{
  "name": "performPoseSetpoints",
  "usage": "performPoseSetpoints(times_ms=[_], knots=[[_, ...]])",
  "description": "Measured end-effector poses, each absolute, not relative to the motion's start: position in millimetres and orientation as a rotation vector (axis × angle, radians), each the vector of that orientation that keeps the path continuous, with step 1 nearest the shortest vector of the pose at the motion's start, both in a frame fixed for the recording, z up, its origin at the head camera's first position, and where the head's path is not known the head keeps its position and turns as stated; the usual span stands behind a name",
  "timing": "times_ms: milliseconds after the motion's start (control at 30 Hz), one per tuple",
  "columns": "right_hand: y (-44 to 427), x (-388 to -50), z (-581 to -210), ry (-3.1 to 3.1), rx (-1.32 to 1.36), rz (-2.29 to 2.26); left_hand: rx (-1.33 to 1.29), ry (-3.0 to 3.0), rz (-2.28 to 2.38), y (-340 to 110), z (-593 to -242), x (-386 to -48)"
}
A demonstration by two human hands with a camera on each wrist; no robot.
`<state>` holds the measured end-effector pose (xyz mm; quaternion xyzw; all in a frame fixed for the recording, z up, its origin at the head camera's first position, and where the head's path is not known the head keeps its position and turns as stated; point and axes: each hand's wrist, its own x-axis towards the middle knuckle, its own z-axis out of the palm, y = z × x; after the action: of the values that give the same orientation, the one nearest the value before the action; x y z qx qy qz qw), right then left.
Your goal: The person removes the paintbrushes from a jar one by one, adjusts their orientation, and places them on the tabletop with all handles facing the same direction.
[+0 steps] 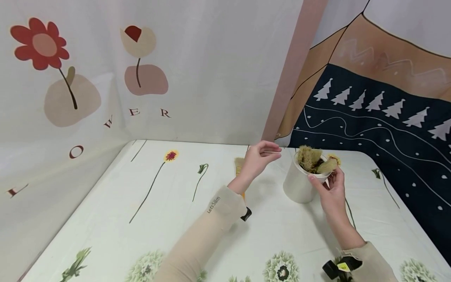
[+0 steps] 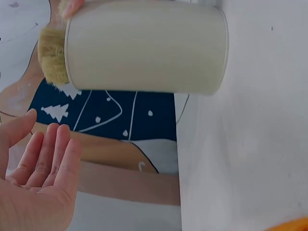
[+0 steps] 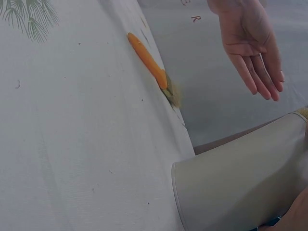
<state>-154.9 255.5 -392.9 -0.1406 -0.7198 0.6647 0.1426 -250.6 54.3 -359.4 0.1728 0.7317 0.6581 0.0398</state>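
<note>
A pale cylindrical holder (image 1: 298,187) stands upright at the right of the table, with several brushes in it, their tan bristles (image 1: 309,157) upward. My right hand (image 1: 334,194) grips the holder near its rim, thumb at the front and fingers on the right side beside one bristle head. My left hand (image 1: 256,160) is raised left of the holder, apart from it; its fingers are relaxed with nothing in them, as the left wrist view shows. Beneath the left arm lies a paintbrush with an orange handle (image 3: 147,60), bristles toward the table's back edge.
A white cloth (image 1: 105,203) printed with flowers covers the table. Behind the back edge hangs a pale curtain (image 1: 211,78) with printed flowers. To the right hangs a dark blue and brown cloth (image 1: 352,125) with white trees.
</note>
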Motion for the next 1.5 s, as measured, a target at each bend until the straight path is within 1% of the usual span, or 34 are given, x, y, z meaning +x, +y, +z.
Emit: performPoseSetpoints(times_ms=[333, 700, 933, 1300, 1500], knots=[[255, -156, -393, -2.054, -0.399, 1.923, 0.601, 2.230, 1.973, 64, -351, -234], [255, -156, -394, -2.045, -0.367, 1.928, 0.743, 2.183, 1.925, 81, -348, -218], [254, -155, -394, -2.063, -0.377, 1.923, 0.726, 2.271, 1.893, 93, -346, -212], [255, -153, -393, -2.092, -0.397, 1.900, 0.658, 2.723, 1.616, 110, -347, -208], [254, -155, -393, -2.088, -0.419, 1.892, 0.648, 2.809, 1.585, 113, -349, -211]])
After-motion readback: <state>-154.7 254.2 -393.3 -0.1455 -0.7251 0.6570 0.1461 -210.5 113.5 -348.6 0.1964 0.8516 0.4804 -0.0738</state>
